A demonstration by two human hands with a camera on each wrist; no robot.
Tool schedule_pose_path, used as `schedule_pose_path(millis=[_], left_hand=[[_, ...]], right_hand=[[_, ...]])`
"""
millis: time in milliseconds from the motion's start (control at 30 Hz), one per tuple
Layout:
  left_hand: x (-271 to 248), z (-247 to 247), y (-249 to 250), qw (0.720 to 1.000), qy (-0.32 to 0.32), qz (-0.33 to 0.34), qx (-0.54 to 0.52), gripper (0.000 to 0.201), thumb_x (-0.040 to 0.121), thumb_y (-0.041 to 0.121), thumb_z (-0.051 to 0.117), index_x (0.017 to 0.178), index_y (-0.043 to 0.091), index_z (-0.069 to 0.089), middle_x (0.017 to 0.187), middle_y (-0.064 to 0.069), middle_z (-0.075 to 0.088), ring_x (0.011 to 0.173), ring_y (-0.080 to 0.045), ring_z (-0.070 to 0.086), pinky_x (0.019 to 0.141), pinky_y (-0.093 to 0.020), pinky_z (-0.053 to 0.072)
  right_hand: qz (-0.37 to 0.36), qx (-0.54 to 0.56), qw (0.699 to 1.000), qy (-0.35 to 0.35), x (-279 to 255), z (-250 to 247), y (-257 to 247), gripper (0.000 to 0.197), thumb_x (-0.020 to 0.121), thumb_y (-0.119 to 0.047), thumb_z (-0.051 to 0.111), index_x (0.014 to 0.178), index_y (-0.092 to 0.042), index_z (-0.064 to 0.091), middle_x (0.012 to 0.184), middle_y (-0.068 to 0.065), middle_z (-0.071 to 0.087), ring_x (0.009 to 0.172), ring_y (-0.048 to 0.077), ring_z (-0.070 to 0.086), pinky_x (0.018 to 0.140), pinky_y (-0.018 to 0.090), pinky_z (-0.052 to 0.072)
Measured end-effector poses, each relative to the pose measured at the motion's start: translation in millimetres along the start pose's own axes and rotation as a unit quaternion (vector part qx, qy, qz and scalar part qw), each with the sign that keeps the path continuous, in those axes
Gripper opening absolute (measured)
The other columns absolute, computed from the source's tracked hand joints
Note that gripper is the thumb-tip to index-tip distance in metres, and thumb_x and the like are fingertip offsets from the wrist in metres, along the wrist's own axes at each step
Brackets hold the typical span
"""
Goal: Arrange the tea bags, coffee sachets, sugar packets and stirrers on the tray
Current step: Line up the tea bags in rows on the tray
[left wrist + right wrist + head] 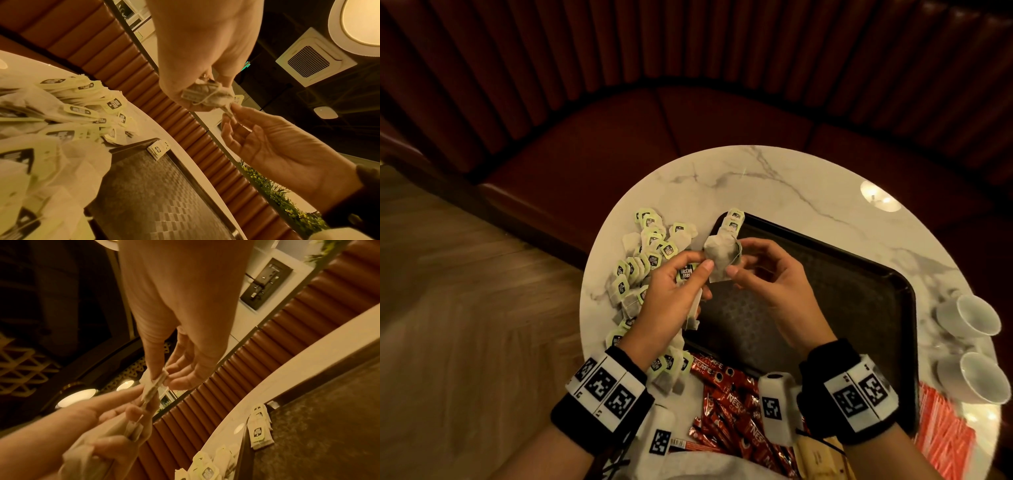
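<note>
Left hand (674, 301): several tea bags (693, 308) gripped.
Right hand (774, 274): one tea bag (720, 258) pinched above tray (859, 301).

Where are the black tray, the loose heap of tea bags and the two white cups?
black tray (842, 308): head view, bare patterned floor of the tray.
heap of tea bags (643, 253): head view, middle of the pile on the marble table.
white cups (977, 313): head view, inside of the farther cup.
</note>
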State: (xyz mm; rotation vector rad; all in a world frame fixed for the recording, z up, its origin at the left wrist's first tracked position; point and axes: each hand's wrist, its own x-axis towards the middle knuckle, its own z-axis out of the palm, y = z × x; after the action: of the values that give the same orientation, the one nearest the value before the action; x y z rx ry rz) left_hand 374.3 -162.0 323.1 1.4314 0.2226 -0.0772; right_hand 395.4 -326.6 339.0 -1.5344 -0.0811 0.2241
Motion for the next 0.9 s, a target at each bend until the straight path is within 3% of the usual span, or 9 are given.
schedule_pose_path(millis=[100,233,467,600,700,833,900], left_hand=[[0,-1,0,1.000,-0.006,-0.002,0.011,0.010,0.095,0.024,0.059,0.103,0.021,0.065,0.063,-0.004,0.059,0.055,-0.017,0.052,0.043,-0.023,0.041],[-1,1,3,1.000,-0.008,0.014,0.019,0.007,0.095,0.019,0.058,0.099,0.018,0.064,0.067,0.002,0.060,0.049,-0.003,0.054,0.044,-0.017,0.041],[-2,3,5,1.000,-0.008,0.007,0.015,0.006,0.095,0.019,0.058,0.096,0.023,0.063,0.072,0.001,0.061,0.048,-0.002,0.054,0.043,-0.015,0.040],[-3,6,5,1.000,-0.008,0.010,0.014,0.008,0.095,0.017,0.058,0.094,0.024,0.064,0.071,0.002,0.061,0.048,-0.003,0.054,0.044,-0.016,0.041],[-3,7,5,1.000,-0.012,0.006,0.014,0.009,0.095,0.018,0.058,0.097,0.022,0.066,0.073,0.004,0.062,0.053,-0.005,0.057,0.047,-0.015,0.042],[-5,8,9,1.000,-0.027,0.011,0.007,0.018,0.086,0.037,0.061,0.095,0.023,0.067,0.073,0.008,0.063,0.053,-0.004,0.057,0.049,-0.013,0.043],[-6,11,12,0.999,-0.024,0.028,0.025,0.016,0.083,0.036,0.064,0.091,0.022,0.066,0.076,0.007,0.064,0.054,0.001,0.059,0.050,-0.012,0.045]], right_hand=[[-0.018,-0.021,1.000,0.013,-1,3,-1,0.043,0.081,-0.006,0.077,0.120,-0.016,0.062,0.087,-0.003,0.067,0.081,0.009,0.065,0.082,0.024,0.055],[-0.039,-0.046,0.998,0.023,-1,8,-4,0.052,0.079,-0.008,0.080,0.124,-0.020,0.059,0.098,0.005,0.067,0.080,0.010,0.065,0.084,0.031,0.056],[-0.061,-0.026,0.996,0.057,0,6,-6,0.059,0.077,-0.002,0.081,0.125,-0.025,0.056,0.111,0.014,0.062,0.090,0.015,0.061,0.084,0.034,0.055],[-0.076,-0.007,0.995,0.063,2,7,-5,0.068,0.074,0.007,0.079,0.127,-0.026,0.052,0.107,0.010,0.060,0.085,0.013,0.059,0.074,0.022,0.053],[-0.075,-0.033,0.994,0.067,3,8,-2,0.070,0.075,0.003,0.081,0.127,-0.031,0.051,0.107,0.008,0.062,0.084,0.012,0.060,0.074,0.022,0.050],[-0.085,-0.084,0.991,0.067,1,9,-1,0.069,0.077,-0.002,0.081,0.132,-0.031,0.049,0.105,0.004,0.063,0.086,0.020,0.062,0.077,0.027,0.053],[-0.100,-0.113,0.987,0.060,-1,12,-2,0.069,0.078,-0.003,0.080,0.132,-0.032,0.047,0.104,0.003,0.062,0.087,0.023,0.062,0.078,0.028,0.054]])
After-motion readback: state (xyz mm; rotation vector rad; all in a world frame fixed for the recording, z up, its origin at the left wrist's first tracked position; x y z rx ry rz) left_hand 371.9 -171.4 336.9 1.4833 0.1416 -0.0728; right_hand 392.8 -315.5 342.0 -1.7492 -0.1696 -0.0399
